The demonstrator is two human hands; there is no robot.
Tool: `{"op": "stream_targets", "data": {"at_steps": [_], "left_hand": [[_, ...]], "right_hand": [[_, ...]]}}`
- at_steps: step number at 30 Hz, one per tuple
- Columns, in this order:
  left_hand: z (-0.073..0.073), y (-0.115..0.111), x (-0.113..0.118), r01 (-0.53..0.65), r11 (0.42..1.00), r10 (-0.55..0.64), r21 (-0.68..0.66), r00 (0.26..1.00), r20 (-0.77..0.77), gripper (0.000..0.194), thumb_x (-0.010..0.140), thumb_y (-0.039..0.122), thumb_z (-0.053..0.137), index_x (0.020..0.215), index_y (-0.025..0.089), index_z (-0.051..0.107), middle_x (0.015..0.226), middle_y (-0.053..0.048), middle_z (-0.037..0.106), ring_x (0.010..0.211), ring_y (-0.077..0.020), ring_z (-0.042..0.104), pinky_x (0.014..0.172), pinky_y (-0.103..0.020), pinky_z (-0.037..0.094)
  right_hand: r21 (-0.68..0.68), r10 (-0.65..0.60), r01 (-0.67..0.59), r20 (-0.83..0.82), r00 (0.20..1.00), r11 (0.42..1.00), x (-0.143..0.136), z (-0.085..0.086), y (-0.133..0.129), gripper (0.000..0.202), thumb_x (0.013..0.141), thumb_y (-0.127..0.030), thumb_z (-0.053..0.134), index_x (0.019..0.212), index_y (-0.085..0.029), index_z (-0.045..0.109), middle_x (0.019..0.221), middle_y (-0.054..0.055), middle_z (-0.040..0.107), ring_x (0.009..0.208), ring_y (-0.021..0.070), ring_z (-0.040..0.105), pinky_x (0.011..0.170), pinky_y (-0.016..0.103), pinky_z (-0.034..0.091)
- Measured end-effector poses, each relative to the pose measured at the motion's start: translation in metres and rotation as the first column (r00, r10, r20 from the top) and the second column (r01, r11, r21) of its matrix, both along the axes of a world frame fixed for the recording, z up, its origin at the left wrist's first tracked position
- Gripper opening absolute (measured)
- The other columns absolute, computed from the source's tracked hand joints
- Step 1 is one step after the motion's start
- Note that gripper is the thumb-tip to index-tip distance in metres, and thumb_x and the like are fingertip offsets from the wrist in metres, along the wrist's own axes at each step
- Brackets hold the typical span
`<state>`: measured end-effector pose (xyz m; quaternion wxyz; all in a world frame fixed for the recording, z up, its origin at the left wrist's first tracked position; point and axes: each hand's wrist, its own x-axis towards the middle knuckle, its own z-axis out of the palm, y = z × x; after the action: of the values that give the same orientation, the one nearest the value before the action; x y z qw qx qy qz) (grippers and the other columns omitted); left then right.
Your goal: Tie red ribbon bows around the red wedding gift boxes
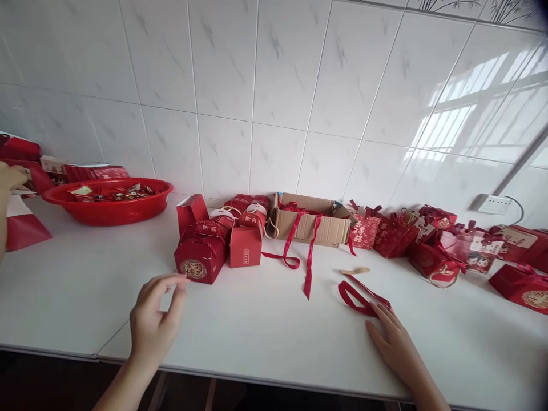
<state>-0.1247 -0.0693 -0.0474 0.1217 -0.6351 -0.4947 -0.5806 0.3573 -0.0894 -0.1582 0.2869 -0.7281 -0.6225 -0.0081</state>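
My left hand (154, 319) is beside the lower front corner of a dark red gift box (203, 260) with gold lettering. Its index finger and thumb are curved with a gap between them, and I see nothing held; whether the fingertips touch the box I cannot tell. On the right, my right hand (391, 341) lies low over the white table (265, 337). The fingers are stretched out with the thumb apart, and the fingertips touch the end of a looped red ribbon (355, 301). A small pale wooden-looking piece (354, 271) lies just beyond the ribbon.
A cardboard box (310, 227) of red ribbons stands at the wall, ribbon ends trailing out. Several red gift boxes (440, 260) crowd the right; a smaller red box (245, 248) stands centre-left. At left are a red basin (115, 214) and another person's hand (12, 176).
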Motion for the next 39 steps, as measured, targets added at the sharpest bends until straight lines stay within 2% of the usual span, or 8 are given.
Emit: {"op": "stream_targets", "data": {"at_steps": [7,12,16,19,25,28,32,39], "left_hand": [[0.034,0.058,-0.006,-0.255,0.955,0.197,-0.15,0.926,-0.321,0.06,0.072,0.056,0.061,0.113,0.013,0.051,0.112,-0.016,0.059,0.108,-0.0348,0.053,0.092,-0.047,0.043],[0.044,0.076,-0.006,-0.363,0.833,0.266,-0.417,0.924,-0.274,0.073,0.064,0.066,0.062,0.114,0.015,0.048,0.117,-0.018,0.057,0.108,-0.0393,0.054,0.084,-0.051,0.047],[0.036,0.062,-0.011,-0.205,0.891,0.177,-0.405,0.979,-0.105,0.067,0.062,0.056,0.067,0.112,0.017,0.047,0.118,-0.016,0.057,0.113,-0.0364,0.053,0.09,-0.048,0.048],[0.025,0.031,0.0,0.043,0.928,-0.069,-0.371,0.996,-0.056,0.065,0.064,0.047,0.072,0.116,0.02,0.043,0.12,-0.013,0.057,0.112,-0.0311,0.056,0.094,-0.044,0.048],[0.015,-0.006,0.048,0.548,0.639,-0.702,-0.54,0.702,-0.118,0.042,0.074,0.032,0.07,0.106,0.022,0.045,0.135,-0.017,0.049,0.124,-0.0301,0.05,0.097,-0.042,0.048],[0.013,-0.002,0.071,0.64,0.639,-0.757,-0.426,0.621,-0.203,0.032,0.077,0.024,0.067,0.105,0.023,0.05,0.133,-0.015,0.052,0.13,-0.0306,0.044,0.103,-0.049,0.042],[0.004,-0.005,0.092,0.66,0.721,-0.688,-0.211,0.646,-0.33,0.02,0.08,0.006,0.058,0.084,0.025,0.063,0.128,-0.005,0.057,0.131,-0.0264,0.042,0.11,-0.056,0.028],[-0.001,-0.037,0.089,0.696,0.664,-0.746,-0.273,0.592,-0.306,0.028,0.072,0.014,0.053,0.087,0.03,0.071,0.142,-0.003,0.041,0.135,-0.0361,0.029,0.105,-0.061,0.032]], "right_hand": [[-0.001,-0.008,0.008,-0.023,1.0,1.0,0.004,-0.004,0.006,0.063,0.083,-0.05,0.035,0.129,-0.011,0.053,0.134,0.016,0.053,0.132,0.0336,0.04,0.104,0.051,0.04],[-0.018,-0.019,0.018,-0.086,0.996,1.0,-0.003,0.006,0.002,0.064,0.081,-0.048,0.038,0.129,-0.008,0.052,0.134,0.016,0.053,0.131,0.0336,0.042,0.106,0.05,0.038],[0.008,-0.023,0.024,-0.127,0.992,1.0,-0.008,0.013,0.0,0.061,0.079,-0.047,0.04,0.125,-0.01,0.053,0.133,0.016,0.054,0.129,0.0327,0.044,0.106,0.049,0.037],[0.001,-0.038,0.038,-0.167,0.985,0.999,-0.011,0.02,-0.003,0.055,0.076,-0.049,0.043,0.116,-0.013,0.057,0.128,0.017,0.057,0.123,0.0327,0.05,0.102,0.048,0.041],[-0.001,-0.076,0.079,-0.284,0.956,0.997,-0.018,0.037,-0.013,0.023,0.074,-0.046,0.047,0.077,-0.023,0.052,0.112,0.012,0.064,0.112,0.03,0.057,0.089,0.042,0.046],[0.0,-0.055,0.058,-0.327,0.944,0.998,-0.021,0.044,-0.017,0.02,0.076,-0.044,0.047,0.074,-0.024,0.05,0.108,0.011,0.065,0.113,0.0301,0.055,0.086,0.04,0.045],[-0.002,-0.088,0.096,-0.414,0.906,0.995,-0.021,0.049,-0.02,0.023,0.076,-0.045,0.05,0.076,-0.022,0.05,0.111,0.012,0.064,0.103,0.0284,0.059,0.079,0.037,0.045],[-0.028,-0.138,0.148,-0.561,0.816,0.989,-0.021,0.055,-0.025,0.03,0.074,-0.05,0.055,0.073,-0.021,0.05,0.109,0.009,0.065,0.095,0.0243,0.06,0.074,0.031,0.043]]}}
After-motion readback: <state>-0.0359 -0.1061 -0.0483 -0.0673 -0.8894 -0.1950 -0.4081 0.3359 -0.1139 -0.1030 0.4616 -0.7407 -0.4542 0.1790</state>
